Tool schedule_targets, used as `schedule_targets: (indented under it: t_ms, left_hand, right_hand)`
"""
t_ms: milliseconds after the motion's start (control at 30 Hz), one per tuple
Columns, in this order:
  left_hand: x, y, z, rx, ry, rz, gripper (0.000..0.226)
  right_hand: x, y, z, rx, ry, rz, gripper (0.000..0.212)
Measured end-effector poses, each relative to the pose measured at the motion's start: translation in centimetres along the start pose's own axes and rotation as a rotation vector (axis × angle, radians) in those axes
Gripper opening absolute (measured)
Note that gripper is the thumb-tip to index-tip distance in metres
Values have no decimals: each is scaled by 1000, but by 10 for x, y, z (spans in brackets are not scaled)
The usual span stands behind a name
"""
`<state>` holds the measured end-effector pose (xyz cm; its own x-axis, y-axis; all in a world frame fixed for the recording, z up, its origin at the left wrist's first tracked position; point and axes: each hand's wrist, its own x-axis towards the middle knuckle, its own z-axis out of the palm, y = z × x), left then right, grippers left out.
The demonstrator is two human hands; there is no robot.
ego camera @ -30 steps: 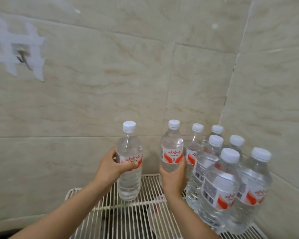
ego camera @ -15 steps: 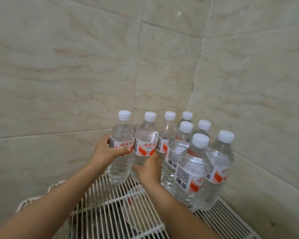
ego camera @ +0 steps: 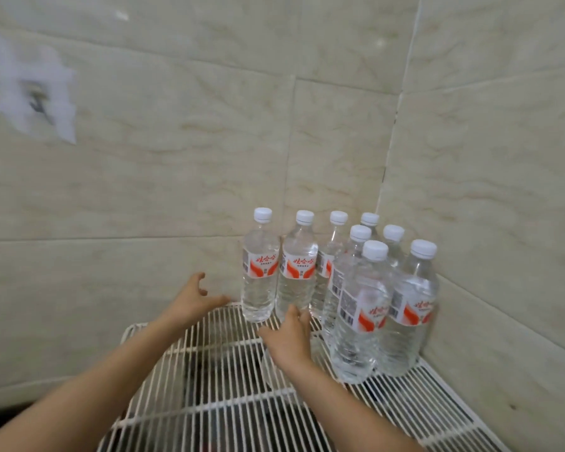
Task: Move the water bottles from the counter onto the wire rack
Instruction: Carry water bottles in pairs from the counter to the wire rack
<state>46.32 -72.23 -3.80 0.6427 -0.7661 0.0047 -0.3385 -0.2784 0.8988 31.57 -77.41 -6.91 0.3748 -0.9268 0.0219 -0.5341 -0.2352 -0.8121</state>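
White-coated wire makes up the wire rack [ego camera: 229, 380], whose near part lies bare under both forearms. Just beyond, the right hand [ego camera: 291, 334] hangs with fingers loosely spread and gripping nothing, its fingertips just short of the base of the second bottle [ego camera: 297, 272]. The left hand [ego camera: 193, 298] is likewise empty and spread, over the rack's far left edge and apart from the leftmost bottle [ego camera: 260, 272]. Farther on, eight water bottles [ego camera: 359, 308] stand upright on the rack, packed close together into the far right corner where the tiled walls [ego camera: 177, 190] meet. Judging by the empty hands, a placing step looks just finished. The next move calls for going to the tabletop, which is out of view, for more bottles, if any remain, and setting them in the free space to the left or near side of the cluster.
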Motion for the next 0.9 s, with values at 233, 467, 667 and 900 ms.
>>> schedule_targets:
  t_ms: [233,467,667,900]
  left_hand:
    - [-122,-47,-68,6,277,-167,62]
    - [-299,-113,-129,95,657,-356,52]
    - [-448,-150,-190,113,916,-497,48]
    - [-599,-186,-244,64,1128,-615,44]
  right_hand:
    - [-87,-12,4,118,-150,-314,43]
    - [-218,-15,54,197,-427,-686,31]
    - [-303,-24,102,52,-513,-784,31]
    - [-415,-58,157,-64,-638,-904,32]
